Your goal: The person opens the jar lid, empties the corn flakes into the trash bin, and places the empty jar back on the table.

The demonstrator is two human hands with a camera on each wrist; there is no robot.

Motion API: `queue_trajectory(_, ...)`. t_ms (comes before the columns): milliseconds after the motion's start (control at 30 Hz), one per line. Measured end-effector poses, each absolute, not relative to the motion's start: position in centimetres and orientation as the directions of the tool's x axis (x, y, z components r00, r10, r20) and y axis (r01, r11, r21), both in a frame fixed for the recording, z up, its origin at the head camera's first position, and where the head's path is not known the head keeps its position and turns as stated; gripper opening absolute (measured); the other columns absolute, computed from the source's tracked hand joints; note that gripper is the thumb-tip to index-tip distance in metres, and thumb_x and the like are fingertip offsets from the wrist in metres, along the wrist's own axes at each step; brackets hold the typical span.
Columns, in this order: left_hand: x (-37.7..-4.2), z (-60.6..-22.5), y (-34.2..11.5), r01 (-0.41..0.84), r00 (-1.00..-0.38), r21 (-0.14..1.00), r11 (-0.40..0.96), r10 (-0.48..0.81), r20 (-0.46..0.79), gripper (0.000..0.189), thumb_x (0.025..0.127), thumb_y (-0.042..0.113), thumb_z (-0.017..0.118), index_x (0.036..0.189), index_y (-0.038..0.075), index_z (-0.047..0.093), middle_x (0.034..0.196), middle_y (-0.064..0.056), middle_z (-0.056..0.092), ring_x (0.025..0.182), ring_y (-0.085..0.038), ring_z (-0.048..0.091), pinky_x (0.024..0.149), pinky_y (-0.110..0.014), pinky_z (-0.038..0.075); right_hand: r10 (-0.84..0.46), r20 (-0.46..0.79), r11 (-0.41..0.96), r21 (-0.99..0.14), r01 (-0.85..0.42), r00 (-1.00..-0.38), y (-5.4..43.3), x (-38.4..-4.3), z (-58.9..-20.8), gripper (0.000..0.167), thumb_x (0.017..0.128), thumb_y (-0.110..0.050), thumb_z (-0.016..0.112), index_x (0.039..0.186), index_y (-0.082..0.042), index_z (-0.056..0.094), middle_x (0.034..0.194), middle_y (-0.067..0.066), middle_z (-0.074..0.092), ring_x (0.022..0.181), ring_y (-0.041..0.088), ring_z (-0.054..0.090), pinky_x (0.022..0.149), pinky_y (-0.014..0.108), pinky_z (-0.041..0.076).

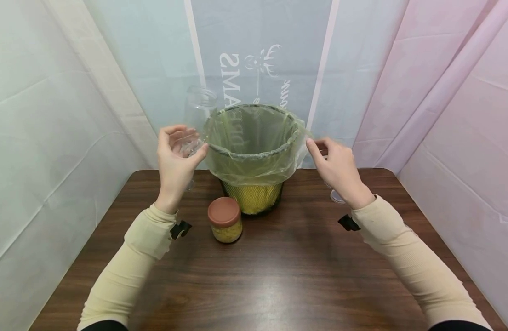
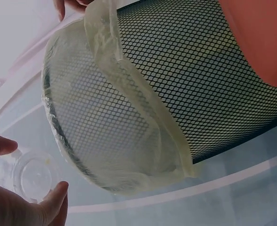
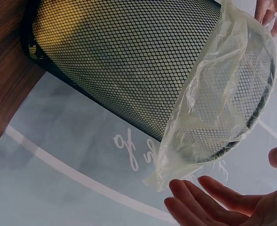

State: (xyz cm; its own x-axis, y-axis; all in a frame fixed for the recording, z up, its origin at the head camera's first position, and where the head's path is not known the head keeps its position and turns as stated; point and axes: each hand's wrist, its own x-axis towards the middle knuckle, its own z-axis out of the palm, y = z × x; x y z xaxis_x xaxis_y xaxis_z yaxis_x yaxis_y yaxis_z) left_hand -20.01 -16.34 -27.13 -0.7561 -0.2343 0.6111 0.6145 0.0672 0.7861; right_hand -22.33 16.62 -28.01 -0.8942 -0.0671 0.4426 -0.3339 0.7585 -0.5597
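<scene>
A black mesh wastebasket [image 3: 115, 56] stands at the back of the table, its yellow content showing through the lower mesh. A pale translucent bin liner [image 1: 258, 170] lines it and folds down over the rim. My left hand [image 1: 177, 154] is beside the left rim, thumb and fingers spread apart; in the left wrist view its fingertips are clear of the liner. On the other side, my right hand [image 1: 338, 168] is next to the liner's edge. Its fingers [image 3: 195, 200] are extended and hold nothing; whether they touch the liner I cannot tell.
In front of the basket stands a jar [image 1: 225, 220] with a reddish lid and yellowish contents. A clear pitcher-like vessel [image 1: 201, 103] rises behind my left hand. Partly hidden by my right hand is a clear object with a round base [image 1: 337, 196]. Fabric curtains surround the brown table [image 1: 258, 280].
</scene>
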Motion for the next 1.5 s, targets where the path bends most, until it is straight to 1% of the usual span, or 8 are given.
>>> queue_trajectory(233, -18.6, -26.7, -16.2, 0.599, -0.754, 0.791, 0.125, -0.244, 0.61, 0.054, 0.076, -0.01, 0.063, 0.127, 0.002, 0.05, 0.114, -0.021, 0.052, 0.109, -0.038, 0.055, 0.094, -0.038, 0.05, -0.095, 0.424, 0.767, -0.546, -0.338, -0.901, 16.9, -22.2, -28.6, 0.062, 0.096, -0.058, 0.036, 0.122, -0.006, 0.059, 0.119, 0.015, 0.062, 0.108, 0.033, 0.057, 0.091, 0.047, 0.044)
queue_trajectory(467, -18.1, -26.8, -16.4, 0.591, -0.75, 0.797, 0.128, -0.279, 0.601, 0.051, 0.075, -0.009, 0.064, 0.123, 0.003, 0.052, 0.114, -0.017, 0.057, 0.11, -0.03, 0.058, 0.098, -0.038, 0.047, -0.14, 0.373, 0.766, -0.546, -0.339, -0.917, 17.5, -22.1, -29.5, 0.065, 0.097, -0.057, 0.034, 0.129, -0.004, 0.053, 0.129, 0.02, 0.055, 0.12, 0.036, 0.05, 0.097, 0.052, 0.039)
queue_trajectory(633, -17.6, -27.0, -16.5, 0.572, -0.726, 0.779, 0.257, -0.284, 0.626, 0.048, 0.076, -0.006, 0.067, 0.121, 0.001, 0.054, 0.116, -0.025, 0.058, 0.114, -0.031, 0.055, 0.097, -0.033, 0.045, -0.187, 0.319, 0.775, -0.534, -0.339, -0.929, 17.9, -22.1, -30.1, 0.07, 0.097, -0.056, 0.032, 0.138, 0.0, 0.043, 0.139, 0.024, 0.045, 0.129, 0.04, 0.04, 0.103, 0.055, 0.034)
queue_trajectory(867, -17.4, -27.8, -16.8, 0.548, -0.699, 0.757, 0.357, -0.301, 0.648, 0.042, 0.075, -0.005, 0.069, 0.114, -0.007, 0.057, 0.113, -0.024, 0.062, 0.103, -0.014, 0.055, 0.087, -0.025, 0.043, -0.229, 0.275, 0.786, -0.513, -0.344, -0.934, 18.4, -22.1, -31.2, 0.073, 0.097, -0.057, 0.033, 0.143, 0.001, 0.036, 0.144, 0.024, 0.039, 0.125, 0.041, 0.044, 0.102, 0.055, 0.035)
queue_trajectory(1000, -17.3, -28.2, -17.0, 0.54, -0.703, 0.758, 0.367, -0.299, 0.645, 0.04, 0.075, -0.004, 0.069, 0.112, -0.01, 0.056, 0.114, -0.024, 0.061, 0.097, -0.002, 0.051, 0.085, -0.022, 0.042, -0.258, 0.252, 0.794, -0.495, -0.353, -0.933, 18.8, -22.2, -31.9, 0.073, 0.097, -0.056, 0.034, 0.145, 0.0, 0.032, 0.146, 0.024, 0.035, 0.132, 0.04, 0.035, 0.105, 0.055, 0.032)
queue_trajectory(1167, -17.2, -28.6, -17.2, 0.517, -0.713, 0.769, 0.376, -0.308, 0.63, 0.035, 0.075, -0.005, 0.069, 0.108, -0.008, 0.058, 0.116, -0.02, 0.062, 0.097, 0.001, 0.051, 0.088, -0.027, 0.044, -0.29, 0.228, 0.802, -0.472, -0.366, -0.93, 19.3, -22.3, -32.8, 0.074, 0.097, -0.055, 0.036, 0.148, -0.002, 0.026, 0.15, 0.022, 0.028, 0.138, 0.039, 0.026, 0.109, 0.056, 0.026)
queue_trajectory(1400, -17.1, -29.3, -17.5, 0.481, -0.733, 0.782, 0.396, -0.309, 0.607, 0.033, 0.075, -0.004, 0.071, 0.103, -0.009, 0.055, 0.118, -0.019, 0.06, 0.106, -0.03, 0.053, 0.092, -0.04, 0.045, -0.32, 0.275, 0.792, -0.447, -0.415, -0.907, 19.6, -22.3, -33.9, 0.071, 0.098, -0.05, 0.04, 0.148, -0.002, 0.027, 0.152, 0.02, 0.026, 0.14, 0.038, 0.023, 0.11, 0.055, 0.023)
queue_trajectory(1500, -17.0, -29.7, -17.6, 0.475, -0.74, 0.782, 0.403, -0.298, 0.603, 0.033, 0.075, -0.004, 0.071, 0.102, -0.011, 0.053, 0.12, -0.021, 0.058, 0.109, -0.031, 0.053, 0.092, -0.039, 0.045, -0.317, 0.284, 0.792, -0.446, -0.418, -0.905, 19.7, -22.3, -34.2, 0.07, 0.098, -0.05, 0.039, 0.147, -0.002, 0.027, 0.151, 0.02, 0.026, 0.14, 0.038, 0.023, 0.11, 0.055, 0.022)
